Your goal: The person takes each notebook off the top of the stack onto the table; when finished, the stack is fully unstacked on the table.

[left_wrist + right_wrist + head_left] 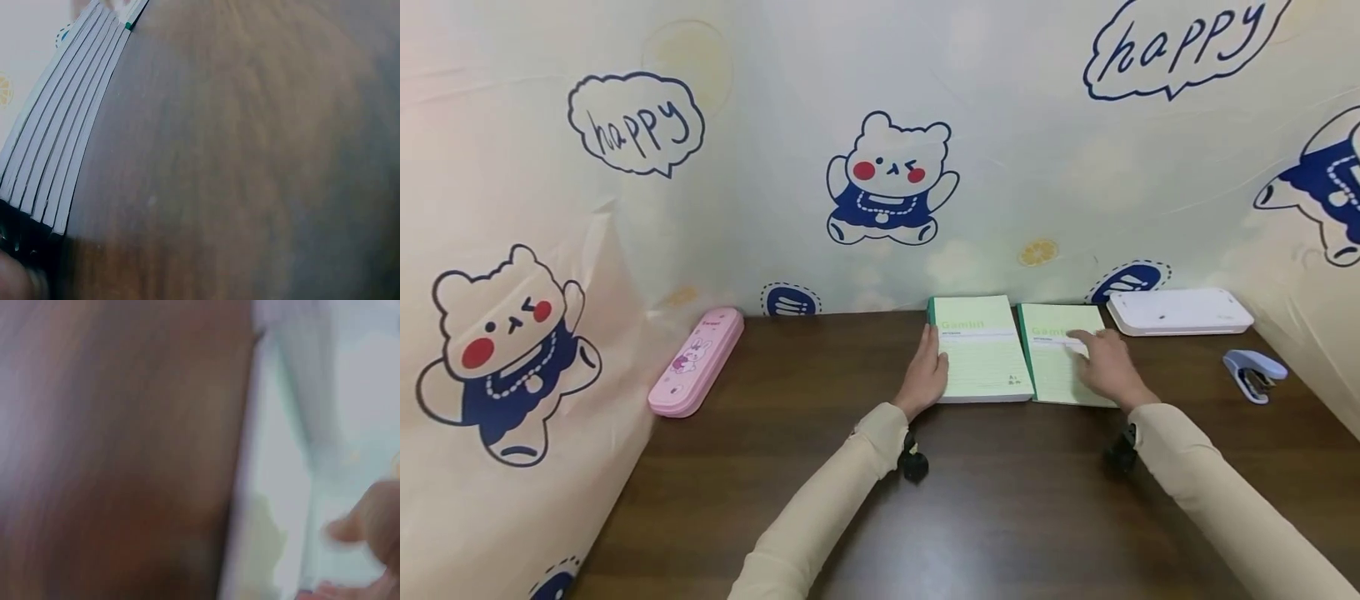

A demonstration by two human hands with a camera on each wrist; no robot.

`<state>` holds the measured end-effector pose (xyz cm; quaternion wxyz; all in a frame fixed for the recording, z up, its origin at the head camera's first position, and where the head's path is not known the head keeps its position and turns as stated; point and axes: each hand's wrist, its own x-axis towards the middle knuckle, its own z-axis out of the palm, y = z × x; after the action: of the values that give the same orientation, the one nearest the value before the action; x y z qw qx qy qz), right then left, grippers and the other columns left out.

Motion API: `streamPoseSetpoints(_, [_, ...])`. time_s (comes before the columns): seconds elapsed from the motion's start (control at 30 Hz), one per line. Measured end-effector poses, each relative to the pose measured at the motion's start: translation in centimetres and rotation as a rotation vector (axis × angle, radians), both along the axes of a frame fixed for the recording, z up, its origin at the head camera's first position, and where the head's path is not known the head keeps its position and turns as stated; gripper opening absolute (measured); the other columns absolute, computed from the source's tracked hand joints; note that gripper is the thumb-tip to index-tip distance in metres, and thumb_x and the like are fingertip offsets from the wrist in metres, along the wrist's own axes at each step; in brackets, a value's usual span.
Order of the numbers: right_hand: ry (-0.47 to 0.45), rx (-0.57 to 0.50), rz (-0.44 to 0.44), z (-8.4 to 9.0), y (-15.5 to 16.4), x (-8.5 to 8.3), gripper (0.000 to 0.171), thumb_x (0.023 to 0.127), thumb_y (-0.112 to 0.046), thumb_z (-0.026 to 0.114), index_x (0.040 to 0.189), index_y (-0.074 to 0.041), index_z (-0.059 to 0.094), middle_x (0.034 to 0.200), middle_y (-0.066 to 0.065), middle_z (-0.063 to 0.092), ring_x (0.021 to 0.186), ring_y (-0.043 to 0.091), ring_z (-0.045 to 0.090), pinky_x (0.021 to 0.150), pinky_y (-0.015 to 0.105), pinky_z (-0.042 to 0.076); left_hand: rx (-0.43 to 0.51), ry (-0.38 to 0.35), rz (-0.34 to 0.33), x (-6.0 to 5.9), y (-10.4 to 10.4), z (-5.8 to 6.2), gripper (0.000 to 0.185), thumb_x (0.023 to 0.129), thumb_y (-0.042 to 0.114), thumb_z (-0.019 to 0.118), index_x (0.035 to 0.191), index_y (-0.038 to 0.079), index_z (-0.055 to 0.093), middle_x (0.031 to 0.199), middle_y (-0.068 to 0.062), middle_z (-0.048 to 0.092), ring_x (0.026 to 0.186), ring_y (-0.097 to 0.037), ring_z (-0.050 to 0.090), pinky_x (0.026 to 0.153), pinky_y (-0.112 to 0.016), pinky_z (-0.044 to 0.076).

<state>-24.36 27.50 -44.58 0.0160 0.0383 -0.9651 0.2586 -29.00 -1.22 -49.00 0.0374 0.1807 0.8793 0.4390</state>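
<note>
Notebook stack (981, 350) and single notebook (1060, 354), side by side on table (1000, 500).
Left hand (925, 375) flat against stack's edge, right hand (1108, 367) flat on thin, floppy notebook; stack likely heavy, lift by edges.

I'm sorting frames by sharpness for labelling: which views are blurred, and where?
Head view: sharp, evenly lit, though its edges bend; right hand slightly smeared over the single notebook. Left wrist view: notebook stack edges readable, table soft. Right wrist view: heavily blurred throughout.
</note>
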Motion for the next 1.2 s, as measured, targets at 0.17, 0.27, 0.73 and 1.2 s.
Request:
streamPoseSetpoints(0.17, [-0.113,-0.278,0.168,-0.1,-4.6,-0.2,0.059,0.096,-0.025,0.044,0.143,-0.003,0.017,0.144,0.024,0.021,0.127,0.042,0.028,0.096,0.055,0.031,-0.021,0.009,0.004,0.0,0.0,-0.1,0.053,0.100,0.026,0.024,0.145,0.010,0.001,0.151,0.001,-0.009,0.137,-0.014,0.001,0.108,-0.039,0.016])
streamPoseSetpoints(0.27, [-0.162,-0.293,0.188,-0.5,-6.1,-0.1,0.064,0.095,-0.023,0.045,0.143,0.001,0.009,0.147,0.023,0.012,0.132,0.039,0.017,0.101,0.053,0.025,-0.025,0.019,0.008,-0.1,0.4,0.0,0.053,0.100,0.025,0.024,0.145,0.009,0.002,0.151,0.000,-0.007,0.137,-0.014,0.001,0.108,-0.038,0.016])
streamPoseSetpoints(0.73, [-0.210,-0.268,0.132,-0.9,-7.5,-0.4,0.064,0.095,-0.012,0.042,0.142,0.004,0.003,0.148,0.024,0.006,0.134,0.038,0.010,0.104,0.051,0.018,0.112,-0.054,0.039,0.5,0.3,2.0,0.061,0.096,0.039,0.035,0.146,0.017,0.007,0.149,0.015,-0.006,0.137,-0.012,0.000,0.108,-0.043,0.012])
streamPoseSetpoints(1.2, [-0.174,-0.377,0.086,-1.2,-7.1,-0.2,0.057,0.095,-0.011,0.042,0.143,0.000,0.013,0.147,0.022,0.016,0.134,0.036,0.015,0.104,0.049,0.021,0.294,-0.192,0.170,-1.0,0.1,5.6,0.047,0.083,0.000,0.054,0.124,0.022,0.053,0.128,-0.007,0.050,0.046,-0.008,0.035,0.043,-0.023,0.033])
